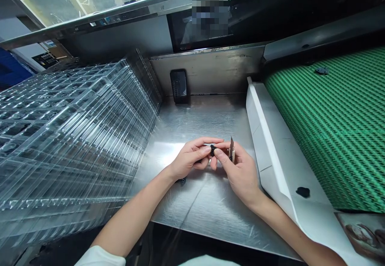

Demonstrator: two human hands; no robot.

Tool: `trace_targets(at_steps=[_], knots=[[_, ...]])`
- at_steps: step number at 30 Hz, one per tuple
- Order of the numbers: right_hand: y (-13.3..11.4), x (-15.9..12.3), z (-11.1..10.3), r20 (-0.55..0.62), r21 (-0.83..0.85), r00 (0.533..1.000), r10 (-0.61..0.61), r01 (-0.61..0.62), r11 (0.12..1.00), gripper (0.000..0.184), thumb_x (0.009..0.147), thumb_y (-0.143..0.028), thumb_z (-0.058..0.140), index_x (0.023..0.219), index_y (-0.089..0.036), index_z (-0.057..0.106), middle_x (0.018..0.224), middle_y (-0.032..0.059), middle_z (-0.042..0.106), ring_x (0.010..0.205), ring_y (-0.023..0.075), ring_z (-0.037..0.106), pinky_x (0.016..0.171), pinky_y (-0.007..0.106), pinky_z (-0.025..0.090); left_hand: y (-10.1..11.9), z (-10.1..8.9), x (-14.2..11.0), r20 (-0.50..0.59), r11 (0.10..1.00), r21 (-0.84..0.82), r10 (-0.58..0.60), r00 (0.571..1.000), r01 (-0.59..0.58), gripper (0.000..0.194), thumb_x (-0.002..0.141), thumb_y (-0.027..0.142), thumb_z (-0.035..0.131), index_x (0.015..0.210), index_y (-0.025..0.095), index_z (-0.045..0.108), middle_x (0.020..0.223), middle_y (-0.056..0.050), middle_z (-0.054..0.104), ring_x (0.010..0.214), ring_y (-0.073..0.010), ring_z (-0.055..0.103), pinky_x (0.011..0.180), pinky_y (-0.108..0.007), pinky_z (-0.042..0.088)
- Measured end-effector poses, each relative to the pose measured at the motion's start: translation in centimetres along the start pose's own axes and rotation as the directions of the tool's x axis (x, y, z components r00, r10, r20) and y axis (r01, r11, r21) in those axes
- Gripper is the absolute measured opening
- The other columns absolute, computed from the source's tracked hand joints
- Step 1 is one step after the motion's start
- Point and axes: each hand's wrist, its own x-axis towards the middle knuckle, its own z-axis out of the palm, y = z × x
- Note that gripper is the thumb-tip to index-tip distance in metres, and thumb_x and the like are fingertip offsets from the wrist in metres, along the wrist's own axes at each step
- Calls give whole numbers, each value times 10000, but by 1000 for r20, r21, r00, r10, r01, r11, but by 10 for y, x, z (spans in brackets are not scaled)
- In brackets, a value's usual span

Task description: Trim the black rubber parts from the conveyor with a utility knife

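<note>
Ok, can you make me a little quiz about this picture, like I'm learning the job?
1. True or false: the green belt is on the person's left.
2. Pick one. How are the clear plastic trays arranged?
a) spread singly across the floor
b) in a tall stack
c) in a row on the belt
3. Fill the gap: the left hand and right hand meet at a small black piece, and the pointed tool is in the ____ hand.

Key:
1. False; the green belt is on the right.
2. b
3. right
</note>
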Motion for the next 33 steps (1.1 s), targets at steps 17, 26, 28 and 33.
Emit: trace_targets(at_steps=[17,26,28,33], knots=[[2,2,-2,-45,-20,997,56,-57,998,402,967,-522,618,892,-128,585,759,25,601,681,79,516,622,181,399,3,6,3,-109,998,60,26,994,-19,418,930,374,735,1251,111,681,795,-47,622,557,-36,388,461,-163,228],[7,2,-3,-85,-133,996,0,-11,991,341,966,-481,606,965,-140,621,793,11,577,670,75,484,623,197,382,9,6,0,-172,999,-1,32,985,-32,463,925,417,736,1267,113,666,734,-15,575,484,-9,263,463,-189,154],[10,2,-5,-75,-165,996,-48,35,986,356,970,-500,610,1025,-149,627,849,16,587,721,84,518,648,204,396,10,5,0,-177,998,-10,56,983,-59,455,936,405,724,1282,119,648,712,-5,572,475,-8,237,462,-192,129],[12,2,-7,70,-247,981,-179,190,950,446,1094,-504,393,969,-155,642,971,53,595,916,114,550,818,236,408,11,8,-1,-205,997,15,83,975,-81,474,939,427,719,1300,132,632,697,5,565,471,-13,234,464,-196,122]])
